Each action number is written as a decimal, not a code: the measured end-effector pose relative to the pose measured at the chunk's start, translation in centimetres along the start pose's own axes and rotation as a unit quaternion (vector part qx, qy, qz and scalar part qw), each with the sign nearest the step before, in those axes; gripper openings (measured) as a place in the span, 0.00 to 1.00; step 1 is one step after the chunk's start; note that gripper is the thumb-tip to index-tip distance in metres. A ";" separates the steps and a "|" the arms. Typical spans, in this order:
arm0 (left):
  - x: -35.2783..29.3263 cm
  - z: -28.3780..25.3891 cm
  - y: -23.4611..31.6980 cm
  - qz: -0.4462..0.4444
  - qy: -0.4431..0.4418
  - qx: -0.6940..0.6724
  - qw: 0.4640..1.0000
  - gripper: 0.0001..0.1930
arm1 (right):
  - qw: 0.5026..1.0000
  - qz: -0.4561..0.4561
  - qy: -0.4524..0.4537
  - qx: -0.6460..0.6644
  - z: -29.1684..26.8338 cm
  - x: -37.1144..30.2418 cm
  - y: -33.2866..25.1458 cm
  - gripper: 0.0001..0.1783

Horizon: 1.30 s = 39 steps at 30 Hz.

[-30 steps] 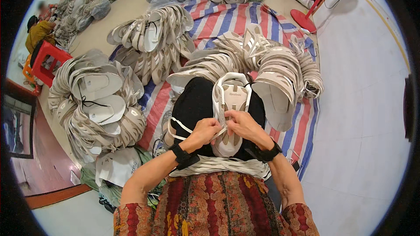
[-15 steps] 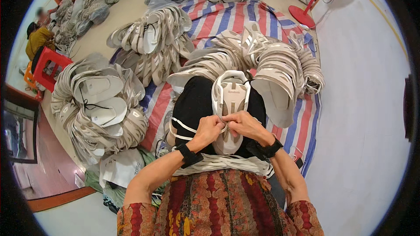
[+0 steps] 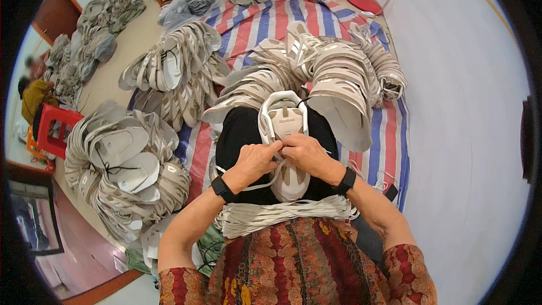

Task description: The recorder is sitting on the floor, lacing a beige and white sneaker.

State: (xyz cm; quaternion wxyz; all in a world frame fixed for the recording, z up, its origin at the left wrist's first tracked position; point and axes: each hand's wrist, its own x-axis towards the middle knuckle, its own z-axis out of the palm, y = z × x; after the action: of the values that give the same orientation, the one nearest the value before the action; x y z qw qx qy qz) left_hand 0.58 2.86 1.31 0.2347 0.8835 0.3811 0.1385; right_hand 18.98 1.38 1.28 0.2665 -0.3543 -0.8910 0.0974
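Note:
A beige and white sneaker upper (image 3: 291,189) lies on black cloth (image 3: 234,135) over my lap, its toe end toward me. My left hand (image 3: 255,162) is closed at the upper's left eyelet edge, gripping a white shoelace (image 3: 257,186) that loops down to the left. Right beside it, my right hand (image 3: 309,156) is pinched over the lacing opening, just below the tongue (image 3: 284,120). Its fingertips nearly meet those of the left, and what they pinch is hidden. Across my lap, against my patterned top, rests a bundle of white shoelaces (image 3: 282,209).
Stacked shoe uppers stand ahead (image 3: 339,73), with more piles at far left (image 3: 169,62) and near left (image 3: 121,147). A striped tarpaulin (image 3: 389,152) covers the floor beneath. A red stool (image 3: 59,130) and a seated person (image 3: 36,99) are at left; a red stand base (image 3: 362,1) is at back right.
Both hands have shifted up the upper toward the tongue, from mid-lacing to higher eyelets. The lace loop at left has dropped closer to the upper. The whole view has also shifted slightly.

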 end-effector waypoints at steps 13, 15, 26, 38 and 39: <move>-0.2 0.6 -1.4 0.134 0.028 -0.025 0.990 0.16 | 0.999 0.007 -0.052 0.003 -0.7 0.6 -0.1 0.05; -0.2 0.6 -1.4 0.131 0.038 -0.027 0.990 0.15 | 0.996 -0.007 -0.089 0.006 -1.0 0.8 0.1 0.05; -0.1 0.9 -1.2 0.113 0.061 -0.034 0.991 0.14 | 0.995 0.043 -0.084 0.020 0.4 1.2 1.1 0.05; 0.0 -0.2 -0.7 0.101 0.038 -0.022 0.994 0.12 | 0.991 0.046 -0.091 0.092 -0.1 1.8 2.2 0.06; 0.3 -0.9 -0.4 0.103 0.022 -0.030 0.994 0.12 | 0.986 0.054 -0.089 0.132 -0.7 2.0 2.6 0.06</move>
State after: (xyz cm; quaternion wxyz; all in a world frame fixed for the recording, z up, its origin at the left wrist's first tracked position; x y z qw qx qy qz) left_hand 0.19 3.57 1.89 0.2366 0.9074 0.2888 0.1929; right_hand 19.61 4.64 1.73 0.2245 -0.3534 -0.8703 0.2593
